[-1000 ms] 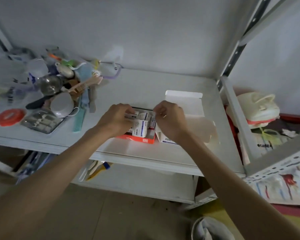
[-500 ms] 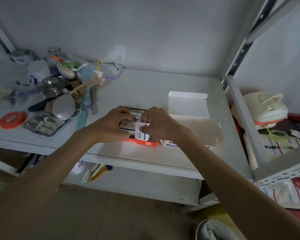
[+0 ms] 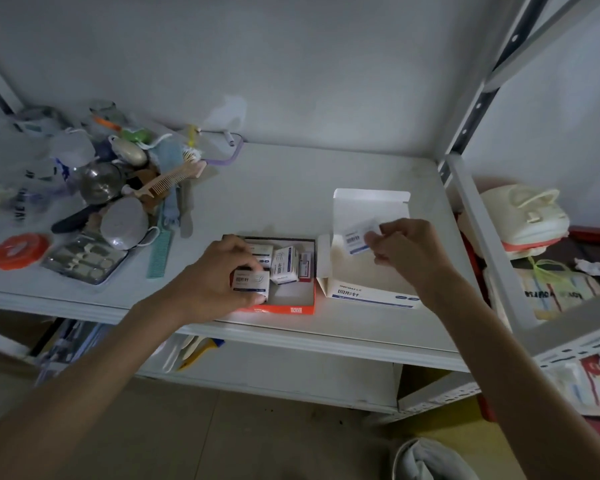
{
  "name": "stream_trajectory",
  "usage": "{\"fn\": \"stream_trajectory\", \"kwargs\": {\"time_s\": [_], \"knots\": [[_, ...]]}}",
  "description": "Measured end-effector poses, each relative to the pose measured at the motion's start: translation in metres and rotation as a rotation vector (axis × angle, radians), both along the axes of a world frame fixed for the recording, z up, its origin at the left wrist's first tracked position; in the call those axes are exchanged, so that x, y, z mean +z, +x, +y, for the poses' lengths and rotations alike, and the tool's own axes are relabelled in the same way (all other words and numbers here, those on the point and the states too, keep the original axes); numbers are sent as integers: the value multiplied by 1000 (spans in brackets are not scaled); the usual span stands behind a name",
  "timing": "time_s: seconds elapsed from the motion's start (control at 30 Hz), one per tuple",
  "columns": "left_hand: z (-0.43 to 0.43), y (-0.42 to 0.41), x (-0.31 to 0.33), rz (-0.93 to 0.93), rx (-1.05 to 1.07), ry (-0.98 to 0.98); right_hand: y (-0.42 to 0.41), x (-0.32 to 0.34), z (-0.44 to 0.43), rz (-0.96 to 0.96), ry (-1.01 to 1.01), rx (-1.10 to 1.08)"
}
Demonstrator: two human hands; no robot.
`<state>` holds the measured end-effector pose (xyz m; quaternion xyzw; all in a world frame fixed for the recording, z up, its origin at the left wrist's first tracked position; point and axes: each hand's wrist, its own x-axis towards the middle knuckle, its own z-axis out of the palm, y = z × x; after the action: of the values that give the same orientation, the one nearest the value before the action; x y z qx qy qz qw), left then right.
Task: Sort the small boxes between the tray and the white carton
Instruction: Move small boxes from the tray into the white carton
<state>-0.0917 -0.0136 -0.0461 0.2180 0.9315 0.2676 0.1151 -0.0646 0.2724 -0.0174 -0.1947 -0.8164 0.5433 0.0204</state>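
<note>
Two small boxes in hand, above tray and carton.

The tray has an orange-red outer wall with small white print and a dark inside edge. The small boxes in it are white with blue bands and dark lettering; one at the right edge shows red. The carton is white with blue characters and a blue stripe along its front. The shelf is plain pale grey. At the left lie an orange round lid, a teal comb and a tan comb.
</note>
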Motion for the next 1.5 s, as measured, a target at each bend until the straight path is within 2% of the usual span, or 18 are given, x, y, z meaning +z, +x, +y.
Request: {"fn": "stream_trajectory", "kwargs": {"time_s": [0.07, 0.2, 0.37, 0.5, 0.63, 0.7, 0.8, 0.9, 1.0, 1.1, 1.17, 1.23, 1.33, 1.43, 1.5], "knots": [[1, 10, -1, 36, 21, -25, 3, -6, 7, -73, 31, -42], [5, 24, -6, 109, 75, -15, 1, -15, 9, -101, 98, -73], [9, 23, -3, 361, 85, -113, -12, -25, 13, -155, 36, -67], [24, 19, 21, 348, 89, 15, -8, -17, 15, -230, 16, -42], [67, 8, 48, 366, 41, 120, -1, -16, 15, -266, 187, 9], [96, 0, 51, 358, 3, 123, 1, -15, 18, -253, 205, 11], [133, -9, 44, 376, -106, 27, 3, -13, 27, -241, 307, 22], [153, -13, 36, 410, -223, -184, 6, -6, 30, -246, 377, 34], [156, -13, 27, 285, -305, -314, 8, -6, 28, -247, 433, 130], [148, -10, 20, 29, -352, -280, 6, -8, 26, -231, 504, 231], [142, -5, 19, 0, -373, -280, 2, -6, 25, -240, 548, 272], [137, -3, 14, 69, -394, -321, -3, -5, 27, -274, 583, 315], [134, -4, 0, 300, -424, -315, -8, -6, 31, -360, 599, 400], [135, -3, -8, 361, -321, -187, -10, -7, 32, -400, 665, 454], [136, -3, -7, 386, -295, -176, -10, -9, 29, -396, 702, 479]]}}
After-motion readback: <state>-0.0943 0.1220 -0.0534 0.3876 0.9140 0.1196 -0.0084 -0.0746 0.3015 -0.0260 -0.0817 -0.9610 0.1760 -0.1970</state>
